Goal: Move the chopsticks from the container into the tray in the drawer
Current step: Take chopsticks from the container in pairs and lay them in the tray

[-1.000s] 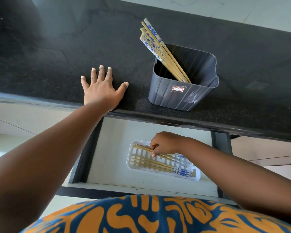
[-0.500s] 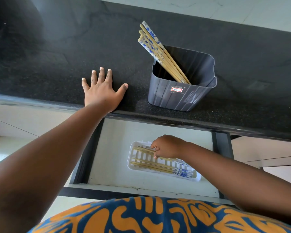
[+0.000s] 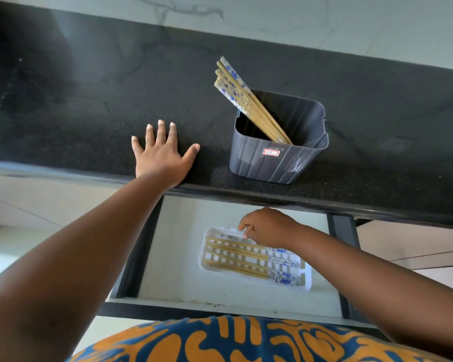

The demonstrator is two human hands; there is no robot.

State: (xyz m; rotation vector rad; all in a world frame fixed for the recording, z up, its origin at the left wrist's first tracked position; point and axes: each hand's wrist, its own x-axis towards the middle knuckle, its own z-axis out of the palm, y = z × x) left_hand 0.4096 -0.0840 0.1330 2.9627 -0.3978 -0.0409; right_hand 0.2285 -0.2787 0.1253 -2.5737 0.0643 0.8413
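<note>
A grey ribbed container [image 3: 272, 163] stands on the black countertop [image 3: 89, 100]. Several bamboo chopsticks with blue-and-white tops [image 3: 242, 96] lean out of its far left corner. Below, the drawer [image 3: 178, 244] is pulled out, and in it sits a white slotted tray [image 3: 203, 257]. Several chopsticks [image 3: 236, 259] lie flat in the tray, blue ends to the right. My right hand [image 3: 267, 226] hovers at the tray's far rim with its fingers curled; no chopstick shows between them. My left hand [image 3: 162, 155] lies flat on the counter left of the container, fingers spread.
The counter's front edge [image 3: 246, 197] overhangs the back of the drawer, just above my right hand. Dark drawer rails run along both sides [image 3: 341, 231]. A pale tiled wall [image 3: 246, 14] rises behind the counter. My patterned orange-and-blue clothing [image 3: 220, 340] covers the drawer's front edge.
My right hand lowered the chopsticks it held into the tray, then shifted up to the tray's far rim without them. My left hand stayed flat on the counter.
</note>
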